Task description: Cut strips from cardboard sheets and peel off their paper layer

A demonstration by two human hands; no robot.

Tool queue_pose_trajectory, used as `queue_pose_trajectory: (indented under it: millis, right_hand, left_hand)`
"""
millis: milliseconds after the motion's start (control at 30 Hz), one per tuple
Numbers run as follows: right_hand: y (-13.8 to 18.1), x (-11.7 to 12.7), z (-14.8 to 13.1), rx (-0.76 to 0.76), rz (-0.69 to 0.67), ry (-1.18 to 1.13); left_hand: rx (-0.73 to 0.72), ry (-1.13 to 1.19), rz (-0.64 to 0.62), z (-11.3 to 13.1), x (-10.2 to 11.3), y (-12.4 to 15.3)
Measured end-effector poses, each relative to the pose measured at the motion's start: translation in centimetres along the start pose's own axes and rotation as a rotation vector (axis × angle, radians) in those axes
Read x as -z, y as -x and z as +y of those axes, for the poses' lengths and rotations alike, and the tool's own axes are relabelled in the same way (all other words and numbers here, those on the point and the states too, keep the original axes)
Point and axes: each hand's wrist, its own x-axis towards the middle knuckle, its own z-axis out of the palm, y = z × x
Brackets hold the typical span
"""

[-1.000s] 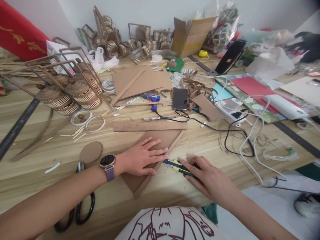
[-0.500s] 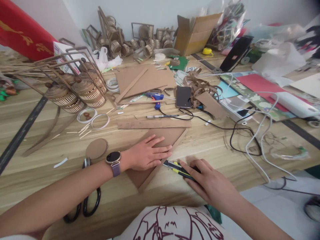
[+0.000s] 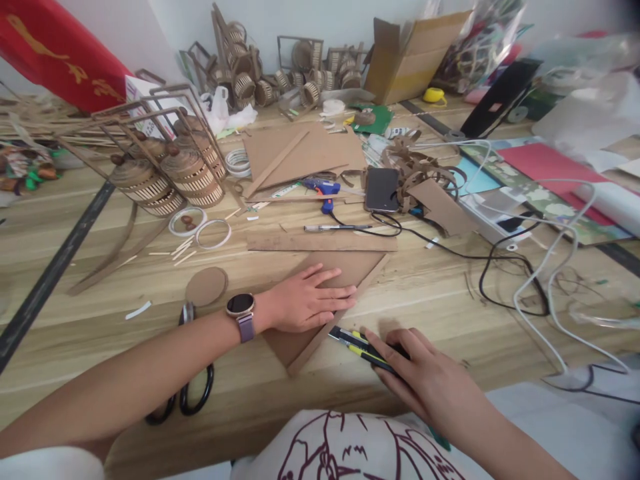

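Observation:
My left hand [image 3: 313,299] lies flat with fingers spread on a piece of brown cardboard [image 3: 360,264], pressing it to the wooden table. A narrow strip [image 3: 320,343] runs along the cardboard's right edge. In my right hand [image 3: 420,363] is a yellow-and-black utility knife [image 3: 363,348], its tip beside that edge near my left fingertips. Just behind the sheet lies a long cardboard strip [image 3: 320,243]. Scissors [image 3: 196,393] with black handles are partly covered by my left forearm, and a round cardboard disc [image 3: 206,285] lies by them.
Behind the strip are a pen [image 3: 337,229], a blue glue gun [image 3: 326,192] and a phone [image 3: 381,189]. Small slatted baskets in frames [image 3: 193,173] and tape rolls [image 3: 213,233] stand at left. Black and white cables [image 3: 525,267] loop across the right side. A cardboard box [image 3: 415,57] stands at the back.
The whole scene has shifted slightly right in view as the camera turned. Both hands keep nearly the same places on the cardboard and knife.

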Motion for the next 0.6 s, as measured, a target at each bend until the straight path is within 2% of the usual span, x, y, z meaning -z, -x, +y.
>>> queue_pose_trajectory:
  millis: [200,467,600]
  right_hand:
    - [-0.3,-0.3,-0.6,0.021,-0.016,0.027]
    - [-0.9,-0.9,-2.4,0.134,0.07,0.073]
    - [-1.2,-1.2,-2.9,0.17,0.057,0.07]
  left_hand:
    - [0.011,-0.016,0.0,0.1,0.2,0.0]
    - [0.013,-0.025,0.009,0.1,0.2,-0.1]
    - [0.01,-0.03,-0.002,0.2,0.3,-0.2]
